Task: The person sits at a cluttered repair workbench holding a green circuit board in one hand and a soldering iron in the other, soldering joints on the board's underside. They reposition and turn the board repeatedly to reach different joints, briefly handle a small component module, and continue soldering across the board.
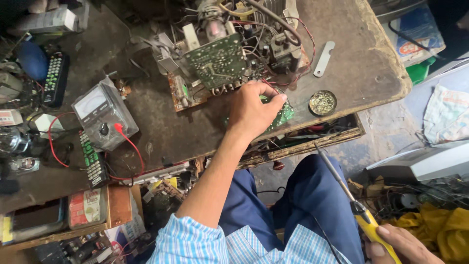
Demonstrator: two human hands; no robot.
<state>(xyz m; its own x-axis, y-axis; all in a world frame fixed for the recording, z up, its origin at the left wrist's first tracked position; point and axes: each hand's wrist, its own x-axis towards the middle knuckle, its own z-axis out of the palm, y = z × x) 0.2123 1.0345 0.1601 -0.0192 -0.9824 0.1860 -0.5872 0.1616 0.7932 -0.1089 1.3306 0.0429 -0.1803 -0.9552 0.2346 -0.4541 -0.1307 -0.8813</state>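
Left hand (254, 110) grasps a small green circuit board (282, 115) at frame centre, on the worn workbench (351, 73); the board appears largely hidden beneath the fingers. Right hand (398, 244), lower right, grips a yellow-handled soldering iron (351, 203).

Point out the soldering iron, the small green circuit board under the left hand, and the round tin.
soldering iron (370, 226), head view, on its yellow handle.
small green circuit board (285, 114), head view, on its right end.
round tin (322, 102), head view, on its middle.
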